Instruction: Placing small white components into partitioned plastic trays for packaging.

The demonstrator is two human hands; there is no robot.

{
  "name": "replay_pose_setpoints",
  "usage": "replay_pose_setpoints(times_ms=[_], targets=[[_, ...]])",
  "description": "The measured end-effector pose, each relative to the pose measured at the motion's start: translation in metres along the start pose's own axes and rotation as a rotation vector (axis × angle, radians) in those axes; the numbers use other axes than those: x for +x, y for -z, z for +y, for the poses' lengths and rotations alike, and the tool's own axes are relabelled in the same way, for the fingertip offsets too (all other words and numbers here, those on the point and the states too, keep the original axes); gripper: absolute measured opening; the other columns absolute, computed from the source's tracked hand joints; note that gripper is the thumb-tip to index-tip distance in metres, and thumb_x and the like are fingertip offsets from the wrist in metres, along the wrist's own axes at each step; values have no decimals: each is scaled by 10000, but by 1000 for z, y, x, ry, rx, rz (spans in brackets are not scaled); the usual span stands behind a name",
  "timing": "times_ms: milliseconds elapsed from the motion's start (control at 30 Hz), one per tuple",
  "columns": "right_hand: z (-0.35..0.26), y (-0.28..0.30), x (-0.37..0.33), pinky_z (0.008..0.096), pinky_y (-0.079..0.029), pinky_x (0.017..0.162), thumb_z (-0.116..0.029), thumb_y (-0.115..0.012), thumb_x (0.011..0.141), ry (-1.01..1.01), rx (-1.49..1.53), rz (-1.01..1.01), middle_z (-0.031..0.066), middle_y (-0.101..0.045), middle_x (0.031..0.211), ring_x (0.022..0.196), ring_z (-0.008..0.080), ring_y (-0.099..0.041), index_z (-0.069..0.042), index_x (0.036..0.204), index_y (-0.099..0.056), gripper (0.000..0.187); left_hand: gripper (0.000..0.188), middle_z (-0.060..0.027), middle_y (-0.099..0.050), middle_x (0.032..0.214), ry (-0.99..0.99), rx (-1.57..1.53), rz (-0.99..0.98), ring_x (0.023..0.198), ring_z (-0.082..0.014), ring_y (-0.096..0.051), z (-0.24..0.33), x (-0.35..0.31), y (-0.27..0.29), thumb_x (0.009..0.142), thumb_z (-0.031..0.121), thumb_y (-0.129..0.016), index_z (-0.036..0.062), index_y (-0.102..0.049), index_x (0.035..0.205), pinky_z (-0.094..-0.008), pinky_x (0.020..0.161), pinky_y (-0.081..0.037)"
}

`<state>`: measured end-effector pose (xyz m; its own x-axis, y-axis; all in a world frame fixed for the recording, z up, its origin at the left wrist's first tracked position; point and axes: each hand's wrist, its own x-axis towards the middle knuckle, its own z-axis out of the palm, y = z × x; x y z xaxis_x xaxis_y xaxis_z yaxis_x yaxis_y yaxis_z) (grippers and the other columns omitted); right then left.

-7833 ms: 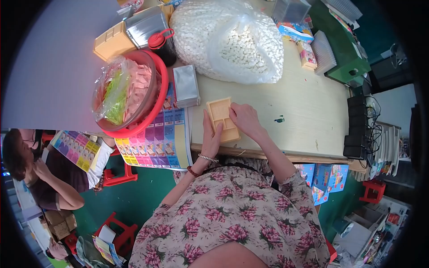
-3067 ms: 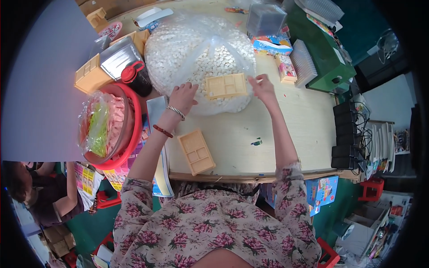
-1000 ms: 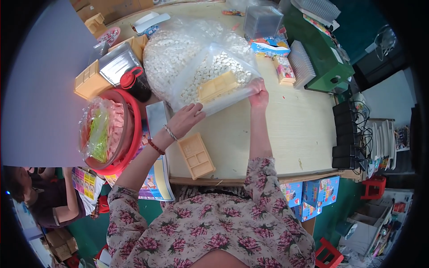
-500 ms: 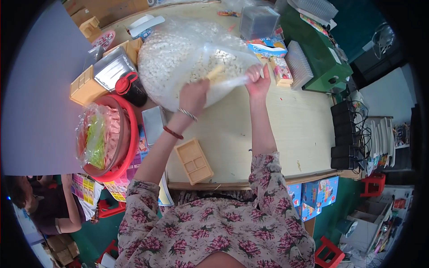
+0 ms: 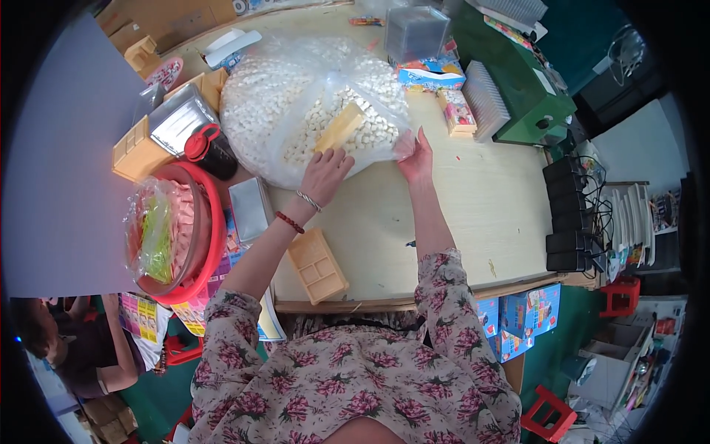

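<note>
A large clear plastic bag (image 5: 255, 111) bulges with small white pieces (image 5: 377, 132), its mouth facing me. Inside the mouth, a pale yellow plastic tray (image 5: 341, 127) lies tilted on the pieces. My left hand (image 5: 326, 176) is at the tray's near end, fingers bent around it; the fingertips are partly hidden. At the right side of the mouth, my right hand (image 5: 416, 158) holds the bag's edge with the thumb pointing up. A beige compartment tray (image 5: 318, 268) rests on the table near its front edge.
On the left stand a red basin (image 5: 219, 248) with bagged pink and green pieces, a black bottle (image 5: 214, 154) and a clear box (image 5: 250, 209). A green box (image 5: 518, 81) and card packs (image 5: 456, 113) are at the back right. Another person (image 5: 74, 348) sits at lower left.
The yellow tray has come down flatter onto the white pieces, showing more of its face. My left hand moved slightly nearer me. My right hand lowered the bag's edge and shifted left.
</note>
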<state>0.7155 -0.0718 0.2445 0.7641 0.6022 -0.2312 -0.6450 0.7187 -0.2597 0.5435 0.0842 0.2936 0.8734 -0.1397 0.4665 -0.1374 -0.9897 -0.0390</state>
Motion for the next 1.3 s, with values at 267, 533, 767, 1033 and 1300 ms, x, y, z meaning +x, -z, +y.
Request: replay_pose_setpoints(times_ms=[267, 533, 767, 1033, 1300], targets=[[-7, 7, -2, 300, -464, 634, -243, -687, 729, 518, -1204, 274, 40, -531, 736, 730, 173, -550, -67, 1056, -460, 435, 261, -47, -464, 851, -185, -7, -39, 817, -172, -480, 15, -12, 1, 698, 68, -510, 71, -469, 956, -276, 712, -380], [-1, -8, -26, 368, -449, 723, -151, -664, 686, 403, -1736, 344, 190, -525, 945, 838, 317, -553, -45, 1135, -386, 538, 219, -43, -448, 761, -182, -126, -77, 768, -192, -484, 13, -18, 1, 706, 70, -518, 84, -504, 925, -301, 704, -387], [1, -41, -54, 394, -456, 710, -202, -646, 749, 1095, -2021, 110, 176, -575, 876, 766, 321, -577, -24, 1174, -409, 518, 199, -78, -513, 866, -50, -337, 57, 840, -217, -512, 13, -25, 27, 758, 108, -573, 79, -519, 948, -314, 740, -403], [15, -113, -26, 283, -517, 583, -259, -634, 774, -49, -1511, 141, 164, -584, 911, 725, 224, -623, 11, 1114, -484, 459, 257, -133, -493, 963, 376, -441, 106, 893, -306, -500, -11, -15, 18, 734, 62, -569, 34, -513, 983, -364, 787, -422], [2, -113, -60, 267, -541, 504, -50, -535, 770, 457, -1640, 65, 159, -607, 778, 615, 209, -635, 58, 1064, -506, 314, 491, -162, -473, 1113, 537, -577, -232, 985, -326, -482, -56, -1, 4, 695, 173, -632, 43, -479, 1143, -364, 867, -409]])
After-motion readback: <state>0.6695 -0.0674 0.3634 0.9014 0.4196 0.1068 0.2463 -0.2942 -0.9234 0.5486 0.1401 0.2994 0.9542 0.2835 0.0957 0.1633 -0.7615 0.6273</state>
